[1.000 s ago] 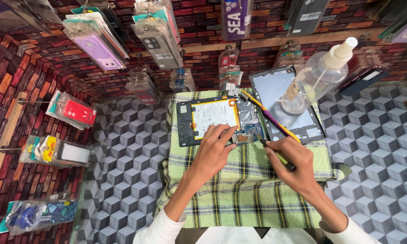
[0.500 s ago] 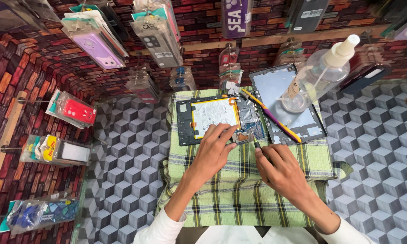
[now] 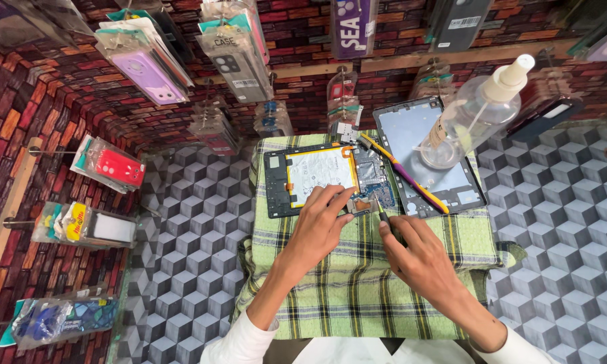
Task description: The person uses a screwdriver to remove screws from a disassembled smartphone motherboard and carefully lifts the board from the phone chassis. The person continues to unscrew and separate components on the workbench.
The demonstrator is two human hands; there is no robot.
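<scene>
Tablet (image 3: 317, 178) lies opened on a green plaid cloth (image 3: 357, 283), back cover off, white battery (image 3: 320, 175) and circuit board (image 3: 369, 176) exposed. Cloth covers the middle of the table (image 3: 195, 222), which has a grey cube-pattern surface.

Left hand (image 3: 317, 226) rests on the tablet's lower edge, fingers (image 3: 337, 197) loosely spread and pressing flat on the battery's lower right corner, gripping nothing. Right hand (image 3: 418, 253) is just right of it on the cloth, fingers curled closed around a thin dark tool (image 3: 382, 212). Tool tip points up toward the board's lower right corner; cannot tell if it touches.

Just right of the tablet: its separated grey back panel (image 3: 428, 158), lying flat, partly on the cloth. A pencil-like stick (image 3: 405, 175), yellow and purple, lies diagonally across the gap between tablet and panel. A clear spray bottle (image 3: 475, 111) with a cream nozzle stands on the panel's upper right part; it looks tilted from this viewpoint.

Surroundings: brick-pattern wall (image 3: 47, 108) on the left and far side, with packaged phone cases (image 3: 148, 67) hanging on pegs. More packets hang lower on the left wall, one red (image 3: 114, 165), one blue (image 3: 54, 320). Small clear packets (image 3: 340, 94) hang just behind the tablet.
</scene>
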